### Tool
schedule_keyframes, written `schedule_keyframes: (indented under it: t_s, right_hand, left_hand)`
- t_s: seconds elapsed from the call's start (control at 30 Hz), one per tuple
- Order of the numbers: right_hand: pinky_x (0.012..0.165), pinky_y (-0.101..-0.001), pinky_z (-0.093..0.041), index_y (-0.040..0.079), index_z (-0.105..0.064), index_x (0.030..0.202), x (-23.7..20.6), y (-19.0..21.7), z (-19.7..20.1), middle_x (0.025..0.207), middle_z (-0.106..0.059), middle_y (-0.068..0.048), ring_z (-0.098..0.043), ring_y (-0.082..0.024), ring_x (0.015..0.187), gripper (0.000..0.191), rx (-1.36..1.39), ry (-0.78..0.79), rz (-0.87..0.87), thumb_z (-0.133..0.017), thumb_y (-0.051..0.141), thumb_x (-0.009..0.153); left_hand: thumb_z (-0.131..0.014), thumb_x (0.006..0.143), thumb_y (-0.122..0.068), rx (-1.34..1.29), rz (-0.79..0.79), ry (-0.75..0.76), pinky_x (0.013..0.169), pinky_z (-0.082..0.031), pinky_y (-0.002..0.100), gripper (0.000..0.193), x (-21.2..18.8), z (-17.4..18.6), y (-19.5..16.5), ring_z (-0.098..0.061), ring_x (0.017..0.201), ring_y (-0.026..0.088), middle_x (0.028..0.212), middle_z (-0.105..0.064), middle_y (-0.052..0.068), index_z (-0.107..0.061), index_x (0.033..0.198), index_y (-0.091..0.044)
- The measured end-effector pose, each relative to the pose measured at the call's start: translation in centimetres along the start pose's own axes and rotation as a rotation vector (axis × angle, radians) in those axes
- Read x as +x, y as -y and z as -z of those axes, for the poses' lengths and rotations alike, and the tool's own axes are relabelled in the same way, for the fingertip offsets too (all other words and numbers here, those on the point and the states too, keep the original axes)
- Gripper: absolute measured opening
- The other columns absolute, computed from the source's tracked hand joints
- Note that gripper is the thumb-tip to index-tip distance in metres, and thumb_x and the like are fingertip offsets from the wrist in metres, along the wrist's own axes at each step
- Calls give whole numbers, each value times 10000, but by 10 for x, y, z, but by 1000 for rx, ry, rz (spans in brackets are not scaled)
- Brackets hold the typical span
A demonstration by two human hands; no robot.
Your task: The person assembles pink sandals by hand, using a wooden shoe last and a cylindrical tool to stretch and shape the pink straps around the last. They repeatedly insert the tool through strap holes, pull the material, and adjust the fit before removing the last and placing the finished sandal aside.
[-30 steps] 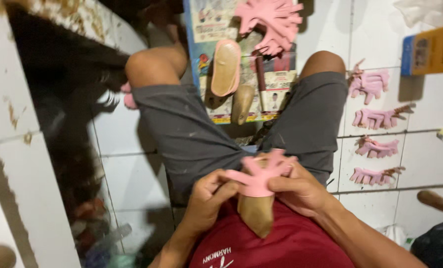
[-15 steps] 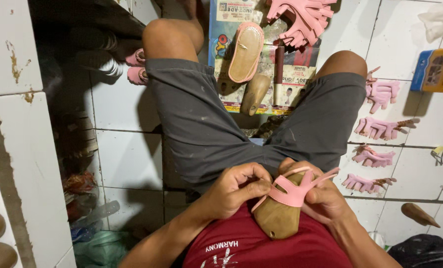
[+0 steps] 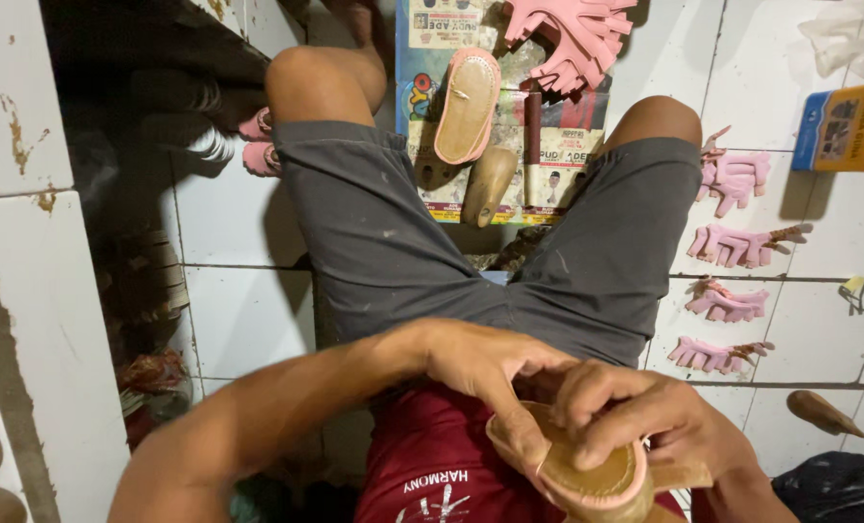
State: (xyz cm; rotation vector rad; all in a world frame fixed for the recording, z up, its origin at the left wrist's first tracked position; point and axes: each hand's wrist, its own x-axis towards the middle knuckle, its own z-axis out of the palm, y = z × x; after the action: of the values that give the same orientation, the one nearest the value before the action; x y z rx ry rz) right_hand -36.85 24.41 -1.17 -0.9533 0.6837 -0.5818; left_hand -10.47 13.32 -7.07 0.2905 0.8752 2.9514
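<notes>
I sit on a white tiled floor in grey shorts and a red shirt. Both hands hold a small tan shoe form with a pink strap upper low over my lap. My left hand grips its near end from the left, thumb pressed along the pink edge. My right hand wraps over the top, fingers curled on the sole. The shoe's toe end is partly hidden under my right fingers.
Between my knees lie a pink-edged sandal sole, a bare wooden form and a pile of pink strap uppers on printed paper. More pink uppers lie in a row on the tiles at right. A yellow-blue box sits far right.
The shoe form has turned from pink upper facing me to sole facing up and dropped lower toward my lap. My right hand has closed over its top. The view has shifted downward.
</notes>
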Motion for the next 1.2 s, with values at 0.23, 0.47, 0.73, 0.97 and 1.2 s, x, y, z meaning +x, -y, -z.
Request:
schedule_keyframes:
  t_s: [0.23,0.47,0.73,0.97,1.2]
  right_hand:
    - [829,-364,-556,-11,-518,1527,27,19,-13,1094,-704,-168,-683,-258,972,933,481,-365,-51,-877,431,788]
    - [871,-304,-524,41,-392,1588,76,44,-31,1097,-636,-56,-618,-152,984,1042,49,-419,-165,-901,130,684]
    - [919,-289,-546,21,-706,1235,107,99,-5,1111,-690,-63,-654,-150,1035,444,-469,-159,143,-838,190,846]
    - [633,-283,-498,-9,-711,800,128,105,16,758,-675,-6,-614,-101,707,185,-358,-24,-136,-737,151,891]
    - [555,-263,-365,34,-590,703,126,49,4,679,-545,15,-467,-73,625,154,266,-123,-389,-650,55,844]
  left_hand:
    - [-845,850,-106,191,-186,-634,1073,-522,344,693,-17,-51,-30,-592,1259,167,1390,-589,84,-507,1445,2]
    - [-859,763,-98,104,-327,-1219,926,-573,298,659,-10,-101,-22,-673,1080,142,1218,-684,97,-548,1340,-36]
    - [-826,847,-204,450,-251,-1372,833,-577,259,386,-11,-109,-14,-689,940,82,1028,-750,31,-696,1151,-4]
    - [-830,829,-193,464,-205,-1378,766,-574,253,370,-6,-113,-16,-678,863,72,955,-742,29,-714,1134,-18]
    - [-835,865,-99,428,-375,-1293,856,-563,246,335,-5,-116,-8,-669,979,81,1093,-720,50,-700,1152,8]
